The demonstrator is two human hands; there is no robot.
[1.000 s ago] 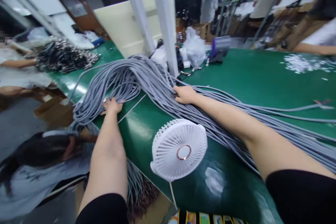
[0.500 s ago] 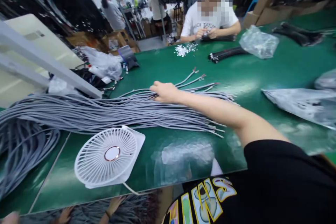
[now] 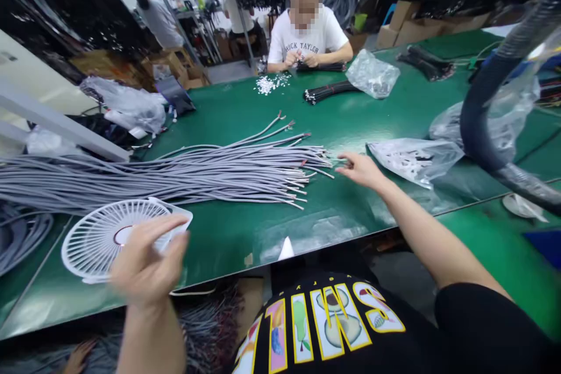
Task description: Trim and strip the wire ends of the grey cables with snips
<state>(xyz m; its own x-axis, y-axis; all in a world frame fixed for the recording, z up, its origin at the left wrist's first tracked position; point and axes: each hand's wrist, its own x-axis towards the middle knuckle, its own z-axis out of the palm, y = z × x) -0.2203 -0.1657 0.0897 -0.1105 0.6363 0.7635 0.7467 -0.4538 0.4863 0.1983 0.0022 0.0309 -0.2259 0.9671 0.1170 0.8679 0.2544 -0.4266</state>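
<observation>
A long bundle of grey cables lies across the green table, its stripped ends fanned out toward the right. Just right of those ends, my right hand hovers with fingers bent and apart, and I see nothing in it. My left hand, blurred by motion, is raised in front of the white round fan. Its thumb and fingers are apart, with nothing visible between them; it covers part of the fan's grille.
Right of my right hand lies a clear bag of white pieces, near a dark flexible hose. Across the table, a person handles dark wires beside scattered white bits. Another person's hand shows below the table edge.
My right hand has left the top of the cable bundle and moved right, past the cable ends. My left hand has come up into view over the fan. The view has shifted right.
</observation>
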